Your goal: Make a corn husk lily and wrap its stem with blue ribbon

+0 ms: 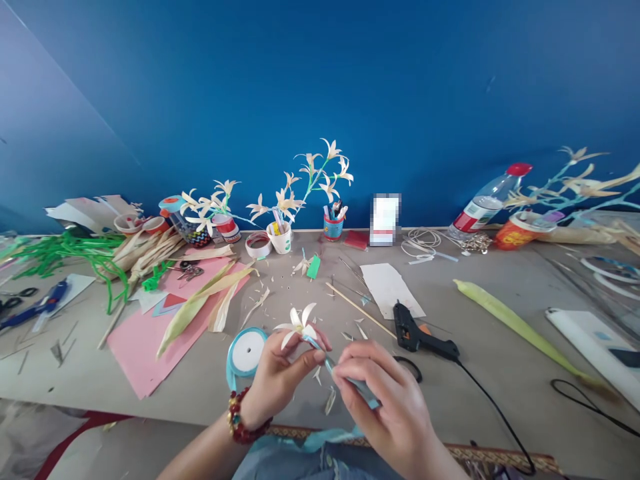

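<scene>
Between the fingers of my left hand [283,373] is a handmade white flower [299,323], its petals pointing up and away from me. A light blue strip [327,364] runs from the flower's base to my right hand [387,393], which pinches it with thumb and fingers. More light blue ribbon [333,436] hangs below the hands, across my lap. Left of my left hand lies a roll of blue ribbon [249,351]. Whether a stem lies inside the strip is hidden by my fingers.
A black glue gun [420,333] with its cord lies to the right, near white paper [390,288] and a wooden stick [360,308]. Pink paper [150,347] and corn husks [197,310] lie left. Behind stand cups of finished flowers [279,237] and a tilted bottle [487,203].
</scene>
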`<state>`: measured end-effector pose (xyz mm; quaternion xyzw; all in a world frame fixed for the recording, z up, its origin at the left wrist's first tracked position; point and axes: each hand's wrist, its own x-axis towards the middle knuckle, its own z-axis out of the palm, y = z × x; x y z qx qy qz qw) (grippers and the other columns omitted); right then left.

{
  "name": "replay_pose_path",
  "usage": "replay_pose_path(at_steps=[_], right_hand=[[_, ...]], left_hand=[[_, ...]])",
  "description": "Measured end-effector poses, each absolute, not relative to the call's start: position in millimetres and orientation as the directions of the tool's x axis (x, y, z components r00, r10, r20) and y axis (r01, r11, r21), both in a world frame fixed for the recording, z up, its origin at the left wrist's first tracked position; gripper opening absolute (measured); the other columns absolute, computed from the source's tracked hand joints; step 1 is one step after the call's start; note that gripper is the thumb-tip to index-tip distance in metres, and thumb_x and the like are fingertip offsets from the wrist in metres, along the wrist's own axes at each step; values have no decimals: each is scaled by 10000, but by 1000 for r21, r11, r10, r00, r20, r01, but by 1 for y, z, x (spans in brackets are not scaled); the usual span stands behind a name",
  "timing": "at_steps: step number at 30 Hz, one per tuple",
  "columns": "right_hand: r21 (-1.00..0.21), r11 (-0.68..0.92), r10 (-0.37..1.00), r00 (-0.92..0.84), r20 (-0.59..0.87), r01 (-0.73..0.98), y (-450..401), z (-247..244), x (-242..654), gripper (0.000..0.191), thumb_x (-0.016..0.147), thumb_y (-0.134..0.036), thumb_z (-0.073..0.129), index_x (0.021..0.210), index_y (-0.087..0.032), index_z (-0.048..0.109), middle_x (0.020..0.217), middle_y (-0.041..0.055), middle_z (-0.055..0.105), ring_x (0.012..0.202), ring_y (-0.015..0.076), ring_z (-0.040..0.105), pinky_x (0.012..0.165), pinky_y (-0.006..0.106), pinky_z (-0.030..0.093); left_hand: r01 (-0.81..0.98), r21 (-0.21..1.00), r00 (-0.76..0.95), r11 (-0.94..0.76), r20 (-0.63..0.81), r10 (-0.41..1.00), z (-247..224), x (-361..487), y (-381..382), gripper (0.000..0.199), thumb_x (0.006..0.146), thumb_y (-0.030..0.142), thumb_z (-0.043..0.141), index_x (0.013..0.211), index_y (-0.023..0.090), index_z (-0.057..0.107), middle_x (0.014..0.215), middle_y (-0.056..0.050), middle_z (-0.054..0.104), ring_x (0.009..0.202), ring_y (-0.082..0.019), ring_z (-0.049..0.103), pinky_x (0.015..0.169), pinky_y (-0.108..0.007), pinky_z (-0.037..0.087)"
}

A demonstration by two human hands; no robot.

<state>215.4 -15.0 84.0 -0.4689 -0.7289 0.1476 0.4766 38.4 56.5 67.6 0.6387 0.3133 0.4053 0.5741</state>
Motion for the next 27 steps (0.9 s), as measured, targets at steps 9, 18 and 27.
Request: replay_pose_path(at_steps=[9,18,27], right_hand=[[-800,428,896,-83,436,421,-10,78,226,137,941,-128,530,935,-247,599,852,10,698,750,142,660,696,207,491],[-822,343,935,-87,343,454,-7,78,234,96,951,-188,532,904,-237,599,767,-13,645,670,136,602,648,212,460],[-884,224,974,-56,221,410,-12,83,229,97,917,-255,565,997,-230,616,790,6,664,624,138,594,441,177,397]], left_hand=[[-154,983,663,100,28,748,73,35,60,177,872,322,662,821,153,644,789,-30,560,700,-133,510,643,-249,440],[-93,994,673,59,19,739,73,38,60,202,883,335,640,807,149,620,779,-31,547,700,-135,494,655,-254,420],[-24,999,662,-39,45,748,73,38,59,212,911,341,606,810,155,597,760,-16,554,712,-133,500,675,-248,413]])
